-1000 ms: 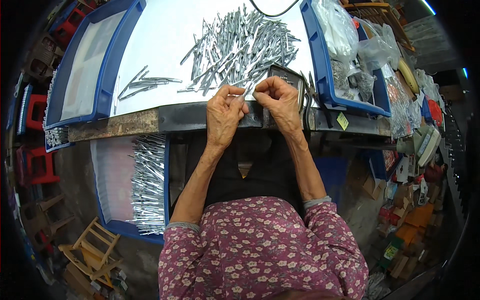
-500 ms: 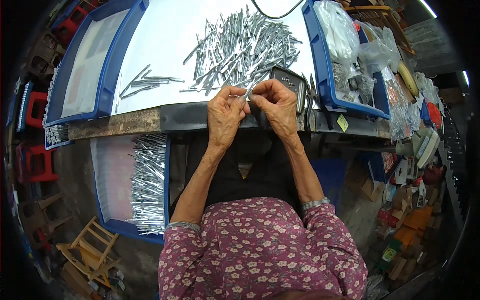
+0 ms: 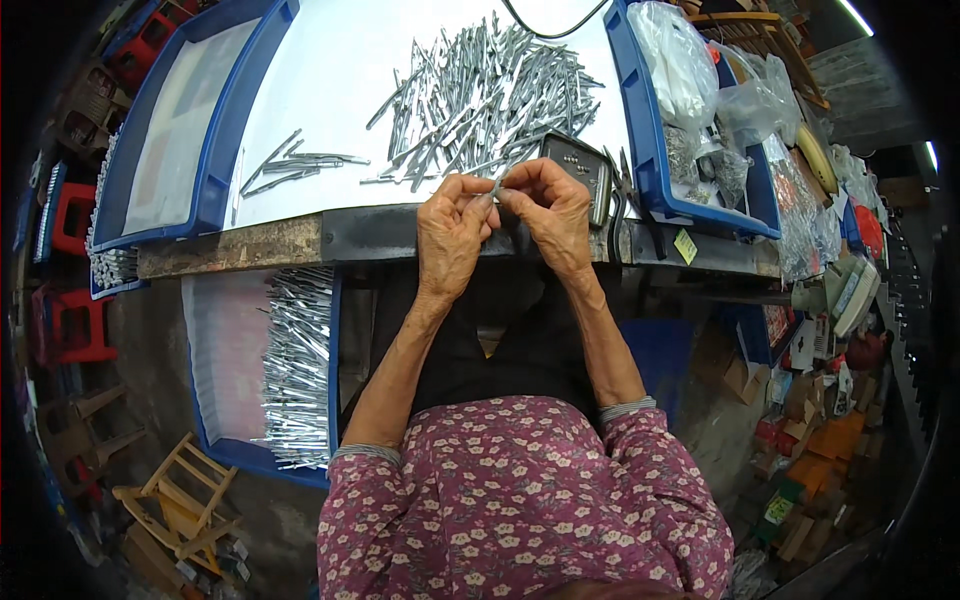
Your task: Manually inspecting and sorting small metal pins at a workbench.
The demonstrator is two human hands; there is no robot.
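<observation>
My left hand (image 3: pixel 450 235) and my right hand (image 3: pixel 555 215) meet just above the table's front edge, fingertips pinched together. Between them is a slim silver metal piece (image 3: pixel 496 188), mostly covered by the fingers. Beyond the hands lies a large heap of similar slim metal pieces (image 3: pixel 490 90) on the white table top (image 3: pixel 330 70). A small loose group of metal pieces (image 3: pixel 295 165) rests to the left of the heap. Close to my right hand is a dark shallow tray (image 3: pixel 578 150) holding tiny parts, with a black-handled tool (image 3: pixel 640 205) beside it.
A blue bin (image 3: pixel 215 120) with a pale lining stands at the table's left. Another blue bin (image 3: pixel 650 140) at the right holds plastic bags. Below the table's front edge (image 3: pixel 370 232), a blue crate (image 3: pixel 225 350) holds many metal pieces. A wooden stool (image 3: pixel 185 500) stands lower left.
Both hands stay in nearly the same place, fingertips still together. The metal piece between them has shifted slightly in the fingers.
</observation>
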